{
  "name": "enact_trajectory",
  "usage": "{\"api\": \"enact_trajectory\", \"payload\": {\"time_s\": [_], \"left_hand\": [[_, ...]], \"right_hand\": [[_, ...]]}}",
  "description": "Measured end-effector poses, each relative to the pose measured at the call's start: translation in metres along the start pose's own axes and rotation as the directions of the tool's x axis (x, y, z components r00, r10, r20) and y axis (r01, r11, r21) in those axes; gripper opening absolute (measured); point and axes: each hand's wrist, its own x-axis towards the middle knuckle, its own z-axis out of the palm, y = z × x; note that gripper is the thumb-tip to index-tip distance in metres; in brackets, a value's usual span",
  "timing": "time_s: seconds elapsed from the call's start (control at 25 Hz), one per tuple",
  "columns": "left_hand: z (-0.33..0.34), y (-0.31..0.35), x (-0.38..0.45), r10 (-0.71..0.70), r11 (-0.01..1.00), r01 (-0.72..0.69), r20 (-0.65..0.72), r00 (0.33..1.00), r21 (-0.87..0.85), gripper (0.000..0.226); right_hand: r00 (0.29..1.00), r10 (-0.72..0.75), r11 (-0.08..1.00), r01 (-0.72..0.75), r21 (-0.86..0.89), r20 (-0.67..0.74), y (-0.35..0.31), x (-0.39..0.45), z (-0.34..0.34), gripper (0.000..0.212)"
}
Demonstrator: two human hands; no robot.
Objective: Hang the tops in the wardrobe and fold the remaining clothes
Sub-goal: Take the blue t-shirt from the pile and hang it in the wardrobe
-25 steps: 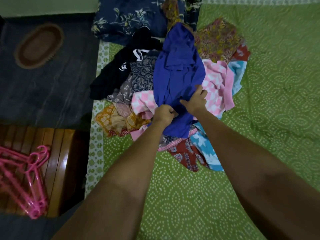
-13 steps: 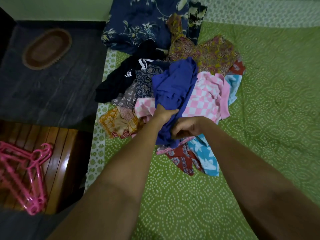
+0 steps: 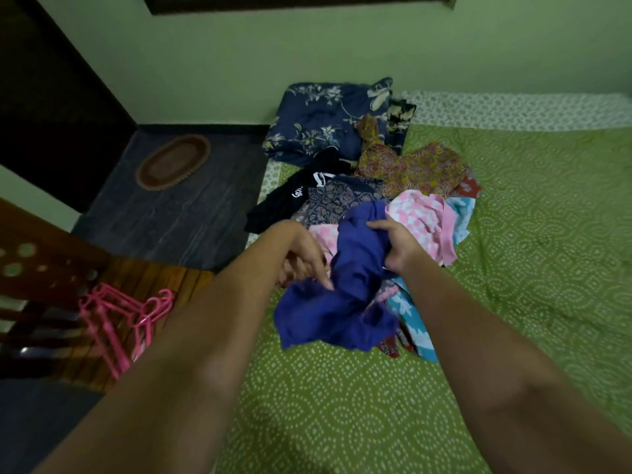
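– What has changed in the last second?

– The blue top (image 3: 345,295) is now pulled off the clothes pile (image 3: 410,186) toward the near bed (image 3: 342,405). The right hand (image 3: 398,244) grips its upper bunch; the left hand (image 3: 304,258), fingers loosely extended, touches the cloth.

– Meaning?

– Probably it is picked for hanging; the pink hangers (image 3: 126,316) lie untouched on the wooden bench.

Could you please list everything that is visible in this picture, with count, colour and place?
Crumpled blue cotton garment: one, blue, front of pile, held.
Pile of mixed clothes: several, pink-checked, black, mustard print, turquoise; on bed.
Green patterned bedsheet: one, green with white dots, right.
Floral navy pillow: one, navy, bed head.
Pink plastic hangers: a few, pink, on wooden chair, left.
Oval brown mat: one, brown, floor.
Left hand: one, touches garment.
Right hand: one, grips garment.
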Motion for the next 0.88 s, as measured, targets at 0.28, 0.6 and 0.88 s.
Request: {"api": "enact_trajectory", "payload": {"time_s": [0.28, 0.6, 0.88], "left_hand": [[0.056, -0.004, -0.084, 0.288, 0.570, -0.628, -0.587, 0.757, -0.530, 0.046], [0.097, -0.009, -0.160, 0.218, 0.678, -0.707, -0.863, 0.456, -0.202, 0.024], [0.194, -0.020, -0.228, 0.468, 0.612, -0.767, -0.693, 0.548, -0.193, 0.020]], "right_hand": [[0.890, -0.054, 0.997, 0.074, -0.028, 0.452, 0.004, -0.134, 0.063, 0.051], [0.897, -0.250, 0.909, 0.347, -0.230, 0.363, -0.003, -0.216, 0.087, 0.036], [0.755, -0.511, 0.721, 0.637, -0.275, 0.410, 0.017, -0.302, 0.096, 0.016]]}}
